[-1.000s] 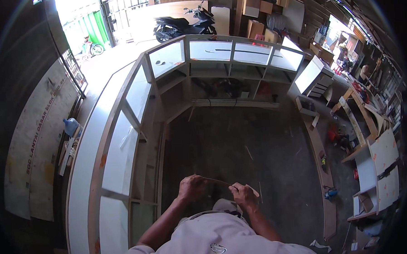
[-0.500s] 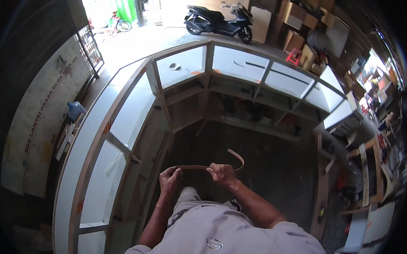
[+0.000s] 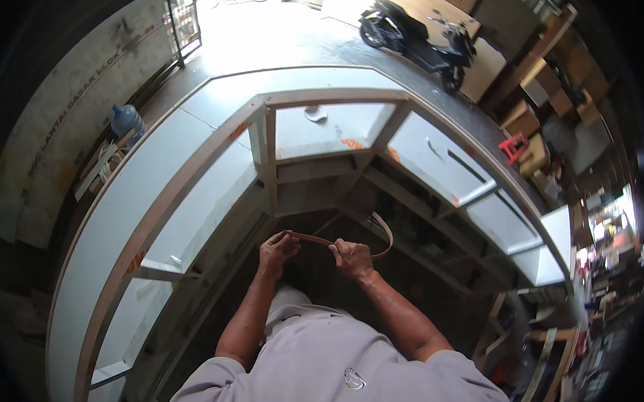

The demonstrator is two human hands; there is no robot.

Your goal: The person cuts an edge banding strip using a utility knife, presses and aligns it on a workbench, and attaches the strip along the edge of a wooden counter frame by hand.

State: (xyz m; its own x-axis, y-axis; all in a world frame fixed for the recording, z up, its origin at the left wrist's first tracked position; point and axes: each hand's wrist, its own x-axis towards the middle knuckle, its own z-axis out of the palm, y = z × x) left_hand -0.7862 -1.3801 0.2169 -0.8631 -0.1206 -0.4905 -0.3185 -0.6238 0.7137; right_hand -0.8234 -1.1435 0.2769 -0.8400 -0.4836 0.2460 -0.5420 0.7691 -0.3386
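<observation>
A thin, narrow pinkish-brown strip, like edge banding, (image 3: 391,235) is stretched between my two hands. My left hand (image 3: 277,251) pinches one end of it, fingers closed. My right hand (image 3: 352,258) grips it further along, and the loose rest curls up and back beyond that fist. Both hands are in front of my body, apart from the furniture. Around them bends a large angled counter frame (image 3: 184,180) with white panels and brown wooden edges, its open compartments on the side towards me.
On the counter's white surface lies a small round pale thing (image 3: 316,113). A blue water jug (image 3: 127,121) stands beyond its left side. Past the far right are a black scooter (image 3: 423,46), a red stool (image 3: 514,148) and stacked boards. Wooden frames (image 3: 548,367) stand at the lower right.
My view has turned and moved closer to the counter's left and middle part. Both hands still hold the strip and appear slightly higher in view; its free curl has swung upward.
</observation>
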